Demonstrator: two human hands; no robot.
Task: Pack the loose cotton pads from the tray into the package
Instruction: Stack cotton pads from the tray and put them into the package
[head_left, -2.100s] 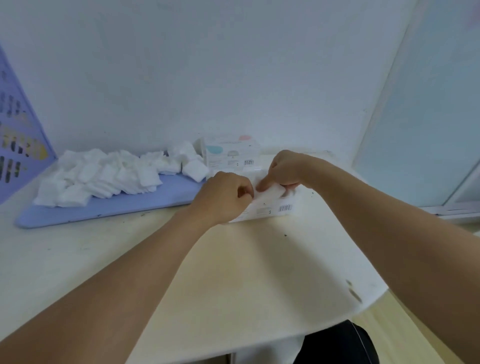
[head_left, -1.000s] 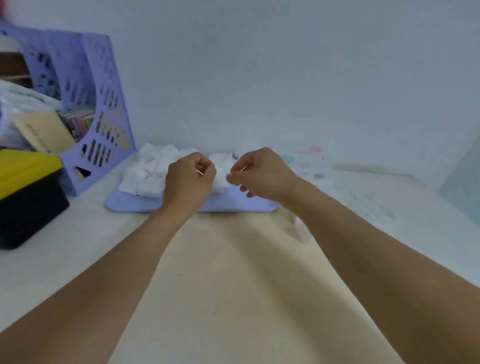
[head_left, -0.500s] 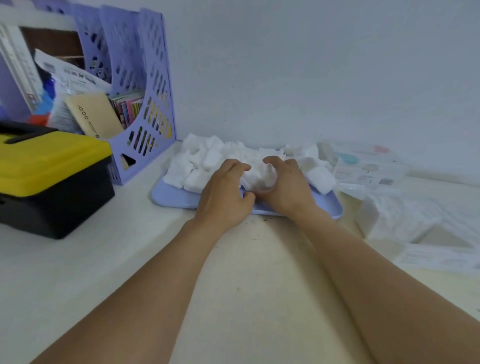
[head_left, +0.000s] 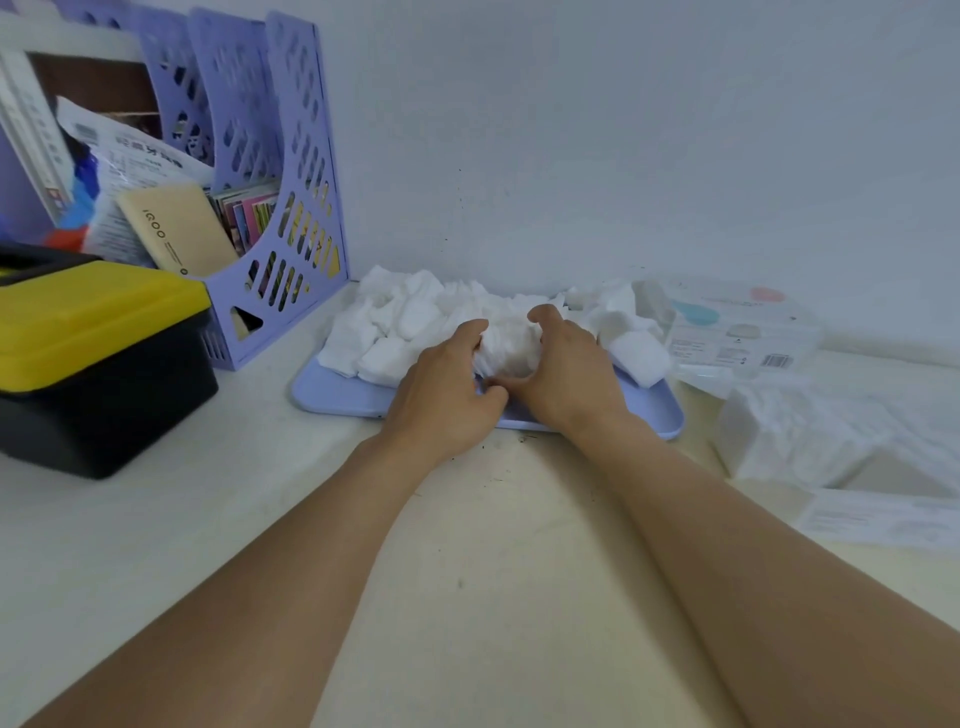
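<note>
A: What are the fingers (head_left: 475, 332) doing?

B: Both sets are curled inward and pressed against a clump of cotton pads (head_left: 504, 348). The left hand (head_left: 447, 387) cups it from one side and the right hand (head_left: 563, 371) from the other, thumbs nearly meeting at the front. I'd say they squeeze from both sides because loose pads slip apart if lifted singly.

A: And where is the clump?

B: On the lilac tray (head_left: 337, 392), near its front edge, with the remaining pads (head_left: 400, 317) heaped behind and to either side. Plenty remain, so the job looks far from done.

A: The package?

B: There is a clear wrapper with white pads in it (head_left: 810, 431) on the table (head_left: 493, 571) just right of the tray, close enough for a short carry. A printed box (head_left: 743, 332) sits behind it by the wall. Whether the wrapper's mouth faces the hands, I cannot tell.

A: Anything else?

B: A yellow-lidded box (head_left: 98, 332) and a lilac file rack (head_left: 280, 208) stand left, clear of the work.
</note>
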